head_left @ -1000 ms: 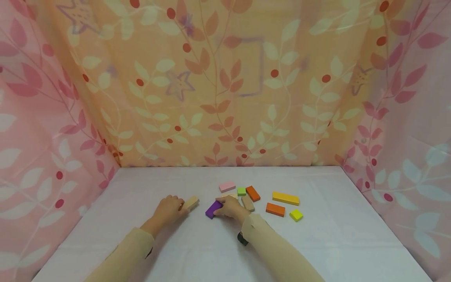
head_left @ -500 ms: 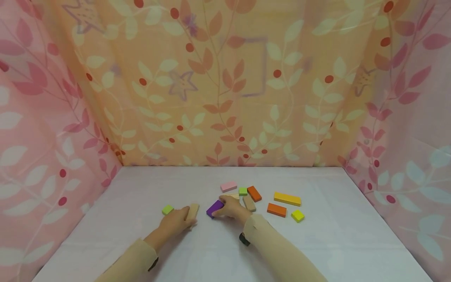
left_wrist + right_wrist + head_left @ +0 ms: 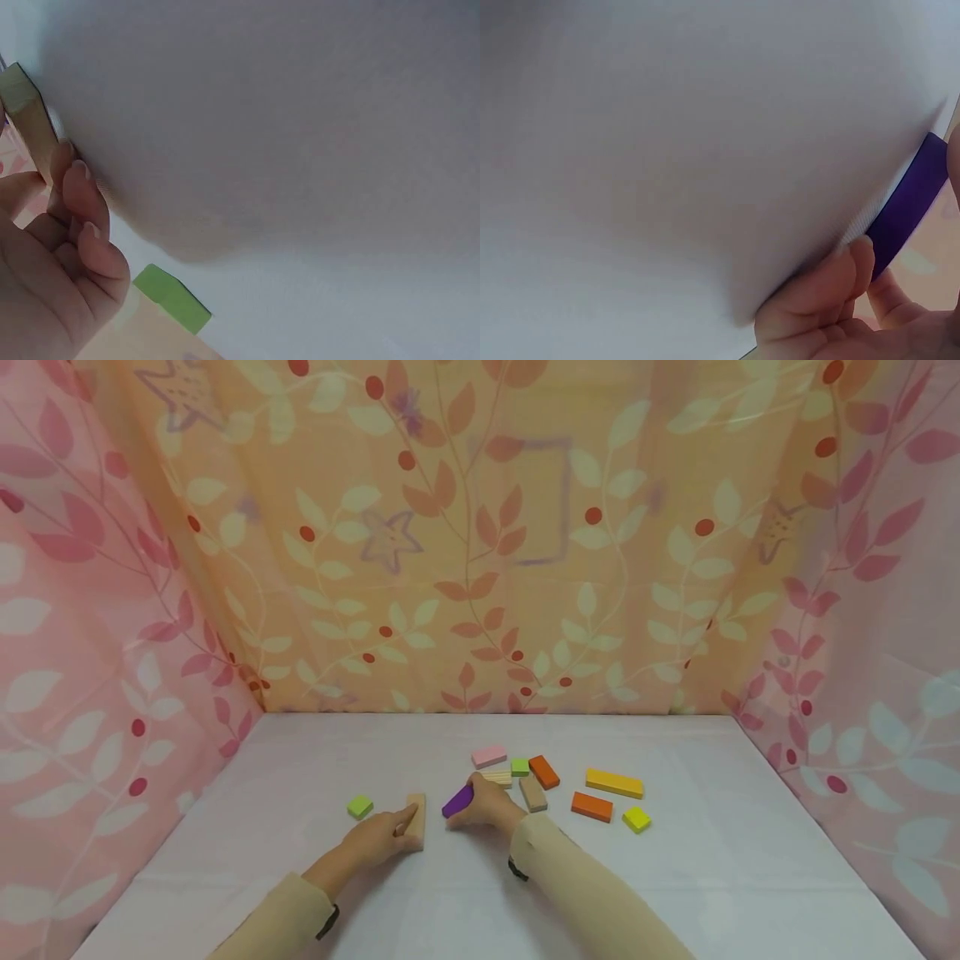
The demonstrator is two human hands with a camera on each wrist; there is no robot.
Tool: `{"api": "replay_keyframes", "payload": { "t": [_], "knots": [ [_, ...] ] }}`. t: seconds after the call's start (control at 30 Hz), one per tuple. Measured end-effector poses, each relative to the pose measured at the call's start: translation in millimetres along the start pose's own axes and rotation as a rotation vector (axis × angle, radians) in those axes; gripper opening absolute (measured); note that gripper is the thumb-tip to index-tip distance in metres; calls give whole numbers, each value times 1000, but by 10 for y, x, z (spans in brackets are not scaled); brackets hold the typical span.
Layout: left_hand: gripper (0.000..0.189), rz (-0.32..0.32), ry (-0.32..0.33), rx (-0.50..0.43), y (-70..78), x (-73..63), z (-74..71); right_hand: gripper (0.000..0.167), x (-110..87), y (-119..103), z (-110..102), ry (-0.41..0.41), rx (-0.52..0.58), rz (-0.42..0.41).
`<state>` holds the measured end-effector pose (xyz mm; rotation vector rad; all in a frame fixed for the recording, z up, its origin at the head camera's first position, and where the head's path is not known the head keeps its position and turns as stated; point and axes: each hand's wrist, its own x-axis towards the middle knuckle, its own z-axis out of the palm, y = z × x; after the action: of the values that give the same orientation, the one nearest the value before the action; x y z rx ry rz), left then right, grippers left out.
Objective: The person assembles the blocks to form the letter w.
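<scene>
My left hand (image 3: 375, 839) pinches a long natural-wood block (image 3: 417, 831) that lies flat on the white table, pointing away from me. In the left wrist view the block (image 3: 30, 124) sits between thumb and index finger, with the other fingers of the hand (image 3: 56, 277) curled. Just right of it, my right hand (image 3: 491, 806) grips a purple block (image 3: 457, 802) at a slant. The right wrist view has the purple block (image 3: 907, 210) between thumb and fingers; whether it touches the table is unclear. A light green block (image 3: 360, 807) lies left of my left hand.
Beyond my right hand lie a pink block (image 3: 489, 757), pale wooden strips (image 3: 497, 778), a small green block (image 3: 520, 767), an orange block (image 3: 543, 772) and a tan block (image 3: 533, 794). Further right are yellow (image 3: 614, 782), orange (image 3: 592, 807) and small yellow (image 3: 637, 819) blocks. Patterned cloth surrounds the table.
My left hand has drawn nearer and slightly right, turning the wooden block to point away from me. The left green block came into sight. The purple block, still gripped, has tilted slightly.
</scene>
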<state>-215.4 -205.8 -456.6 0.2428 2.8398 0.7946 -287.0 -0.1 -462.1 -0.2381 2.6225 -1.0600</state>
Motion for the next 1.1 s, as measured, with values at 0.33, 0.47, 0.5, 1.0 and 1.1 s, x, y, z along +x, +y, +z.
{"api": "replay_keyframes", "payload": {
  "t": [0.33,0.47,0.5,1.0,1.1],
  "knots": [
    [67,-7,36,5,-14,17,13,66,147,65,-160,-90,-24,-72],
    [66,-1,39,5,-18,26,24,64,213,27,-221,-117,-34,-103],
    [67,-1,36,10,-14,25,24,64,230,10,-219,-119,-37,-120],
    [64,-32,38,62,0,4,-9,72,466,-230,32,-156,-30,-166],
    [64,-42,41,64,-8,18,-16,63,493,-232,37,-152,44,-109]
  ]
}}
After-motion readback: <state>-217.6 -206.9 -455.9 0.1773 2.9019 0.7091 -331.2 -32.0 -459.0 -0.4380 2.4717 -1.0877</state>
